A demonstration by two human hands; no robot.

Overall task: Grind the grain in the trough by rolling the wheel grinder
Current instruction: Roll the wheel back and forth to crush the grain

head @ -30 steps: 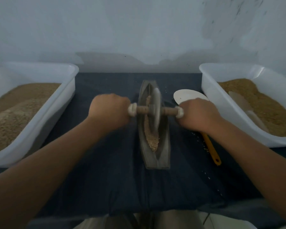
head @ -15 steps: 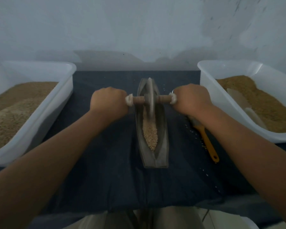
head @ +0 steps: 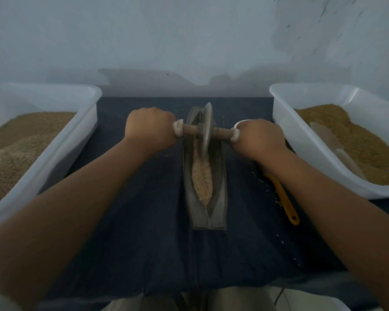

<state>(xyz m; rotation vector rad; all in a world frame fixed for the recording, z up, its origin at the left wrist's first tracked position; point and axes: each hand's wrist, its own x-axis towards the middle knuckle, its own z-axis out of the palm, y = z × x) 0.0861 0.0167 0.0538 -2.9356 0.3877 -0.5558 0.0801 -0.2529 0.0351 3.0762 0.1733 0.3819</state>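
Wheel grinder [head: 206,118] stands at far end of trough [head: 220,187], on grain [head: 202,180]; looks heavy, rigid, tippy, so left hand [head: 149,127] and right hand [head: 259,138] fist its 2 axle ends.

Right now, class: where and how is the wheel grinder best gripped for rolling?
Grip the wooden axle at both ends, one hand from each side, as the left hand and right hand do: the disc stands upright in the narrow trough, axle jutting out either side.
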